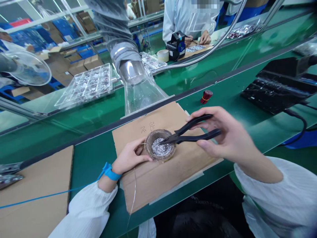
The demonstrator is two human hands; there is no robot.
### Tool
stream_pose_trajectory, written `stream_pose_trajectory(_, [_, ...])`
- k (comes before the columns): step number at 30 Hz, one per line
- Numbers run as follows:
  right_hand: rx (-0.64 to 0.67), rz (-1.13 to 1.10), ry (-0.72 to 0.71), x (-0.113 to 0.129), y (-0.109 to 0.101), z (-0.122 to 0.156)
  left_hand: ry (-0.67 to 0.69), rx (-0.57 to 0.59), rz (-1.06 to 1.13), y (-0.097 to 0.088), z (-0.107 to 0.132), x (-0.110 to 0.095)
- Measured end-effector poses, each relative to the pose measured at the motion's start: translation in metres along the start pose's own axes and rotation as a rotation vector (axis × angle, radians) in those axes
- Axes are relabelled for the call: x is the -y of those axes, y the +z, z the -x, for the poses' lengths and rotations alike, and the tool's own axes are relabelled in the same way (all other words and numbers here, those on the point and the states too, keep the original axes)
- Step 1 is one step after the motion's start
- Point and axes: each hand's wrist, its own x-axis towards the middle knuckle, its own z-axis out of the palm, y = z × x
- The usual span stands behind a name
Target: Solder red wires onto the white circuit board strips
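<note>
A brown ring-shaped part [150, 144] with a glittering silver centre lies on a cardboard sheet [190, 162]. My left hand [131, 156] grips its left edge, and a thin wire [135, 191] hangs from near there over the sheet. My right hand [224, 135] holds black-handled long-nose pliers [195, 135], whose tips reach into the silver centre. Handwritten characters mark the cardboard above the ring.
A blue strap [108, 172] circles my left wrist. A red wire bundle [206, 96] stands on the green bench [223, 99]. Beyond, a clear duct [131, 66], a plastic tray [85, 86] and a co-worker's hands [198, 39] appear. A black device [279, 86] sits right.
</note>
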Motion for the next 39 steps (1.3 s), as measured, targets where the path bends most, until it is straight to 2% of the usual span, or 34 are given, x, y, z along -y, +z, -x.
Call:
stream_pose_trajectory(3, [0.07, 0.016, -0.006, -0.014, 0.017, 0.004, 0.004, 0.003, -0.003, 0.0, 0.0, -0.001])
stream_pose_trajectory(6, [0.068, 0.075, -0.036, -0.023, 0.025, 0.016, -0.016, 0.008, 0.001, 0.0, 0.0, -0.001])
stream_pose_trajectory(10, [0.093, 0.213, -0.12, -0.021, 0.029, 0.021, 0.002, -0.006, 0.007, 0.0, 0.001, 0.002])
stream_pose_trajectory(15, [0.129, 0.313, -0.153, -0.021, 0.032, 0.014, 0.051, -0.01, -0.011, -0.001, 0.001, 0.004])
stream_pose_trajectory(33, [0.093, 0.235, -0.19, -0.027, 0.035, 0.023, -0.036, -0.003, 0.023, -0.001, 0.002, 0.004])
stream_pose_trajectory(39, [0.089, 0.191, -0.184, -0.029, 0.036, 0.022, 0.02, -0.017, 0.018, -0.001, 0.002, 0.006])
